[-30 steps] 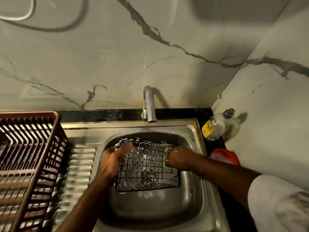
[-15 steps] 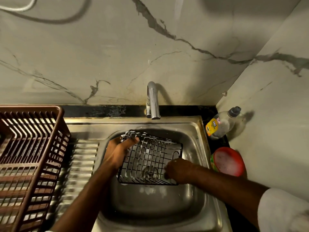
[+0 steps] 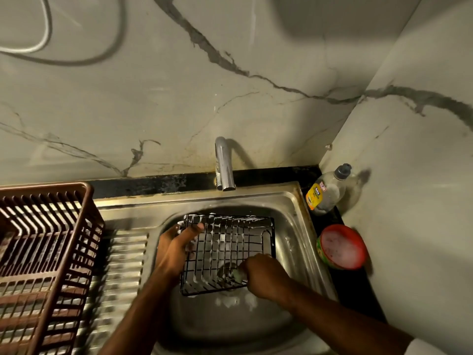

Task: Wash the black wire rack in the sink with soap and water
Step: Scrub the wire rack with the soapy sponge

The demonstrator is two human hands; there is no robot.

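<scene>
The black wire rack (image 3: 230,249), streaked with white suds, stands tilted inside the steel sink (image 3: 289,203). My left hand (image 3: 176,247) grips its left edge, thumb lying over the top wires. My right hand (image 3: 263,275) is curled round a pale green scrubber (image 3: 238,275) and presses it against the rack's lower right corner. The tap (image 3: 224,165) above the basin runs no water that I can see. Foam lies on the sink floor below the rack.
A brown plastic dish basket (image 3: 43,252) sits on the ribbed drainboard at left. A dish-soap bottle (image 3: 325,193) lies in the right corner, with a red tub of soapy paste (image 3: 343,247) in front of it. Marble walls close in behind and at right.
My right hand has slid from the rack's upper right side down to its lower right corner. The left hand has kept its hold while the rack turned slightly.
</scene>
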